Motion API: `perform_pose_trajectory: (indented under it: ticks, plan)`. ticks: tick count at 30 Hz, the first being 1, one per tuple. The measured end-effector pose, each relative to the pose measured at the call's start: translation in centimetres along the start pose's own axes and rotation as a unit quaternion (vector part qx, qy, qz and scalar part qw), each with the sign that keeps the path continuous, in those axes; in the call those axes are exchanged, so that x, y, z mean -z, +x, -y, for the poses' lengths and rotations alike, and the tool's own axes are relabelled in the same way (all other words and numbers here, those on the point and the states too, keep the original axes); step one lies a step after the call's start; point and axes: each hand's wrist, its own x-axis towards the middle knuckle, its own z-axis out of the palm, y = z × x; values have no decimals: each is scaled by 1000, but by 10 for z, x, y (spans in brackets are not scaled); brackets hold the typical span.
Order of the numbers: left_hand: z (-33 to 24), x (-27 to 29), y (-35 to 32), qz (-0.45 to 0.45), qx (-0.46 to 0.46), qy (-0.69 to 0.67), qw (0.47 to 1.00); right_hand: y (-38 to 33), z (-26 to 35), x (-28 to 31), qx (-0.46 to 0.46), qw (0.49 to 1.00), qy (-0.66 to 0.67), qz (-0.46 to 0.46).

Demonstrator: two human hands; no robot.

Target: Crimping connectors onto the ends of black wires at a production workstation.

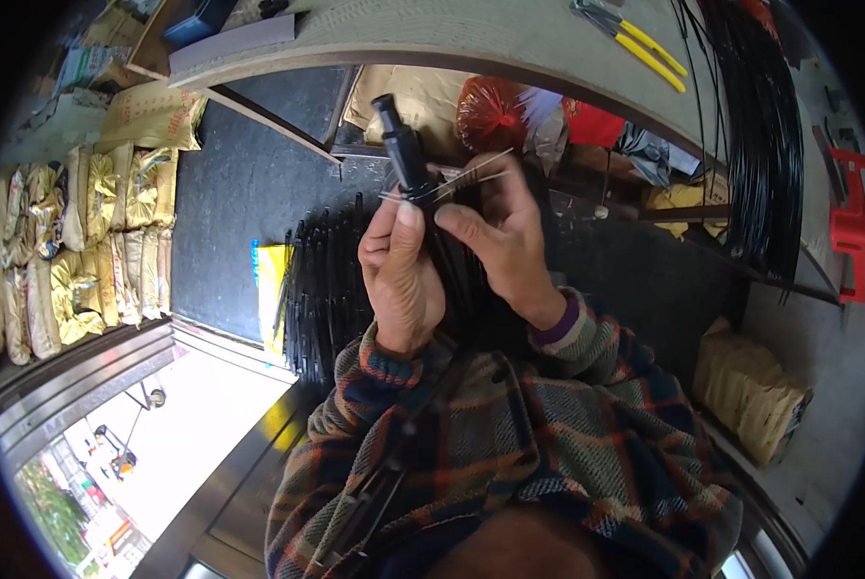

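Black cable everywhere: a long hank of thin black cords (766,135) hangs off the right end of the curved grey workbench (510,43), and a stack of bundled black leads (326,289) lies on the dark floor just left of the hands. Yellow-brown sacks (85,241) are piled at far left, and a red plastic bag (490,111) sits under the bench. Yellow-handled pliers (645,43) lie on the benchtop, well apart from the work.

Held up between bench and chest: a black moulded plug on its black lead (404,145), plug end tilted up and away. Left hand (399,275) clenched around the lead just under the plug body, thumb pressed up against it. Right hand (505,236) pinching a thin pale tie strip (461,179) that crosses the lead at the thumb; its ends stick out to both sides.

Risks, as judged from here: the strip is slim and only fingertip-held, so a slack pinch could let it spring loose. The lead trails down over the plaid sleeves out of sight; a snag there could tug the plug out of the left fist. Whether the strip is yet closed around the lead cannot be told.
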Motion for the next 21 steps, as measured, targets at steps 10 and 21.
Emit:
perform_pose_trajectory:
  ticks: [10, 21]
  plan:
    - [-4, 9, 0, 7, 8, -14, 1000, -4, -7, 1, -12, 998, 39, 38]
    - [-3, 13, 1, 31, 9, -4, 999, -1, -2, 1, -24, 998, 10, 65]
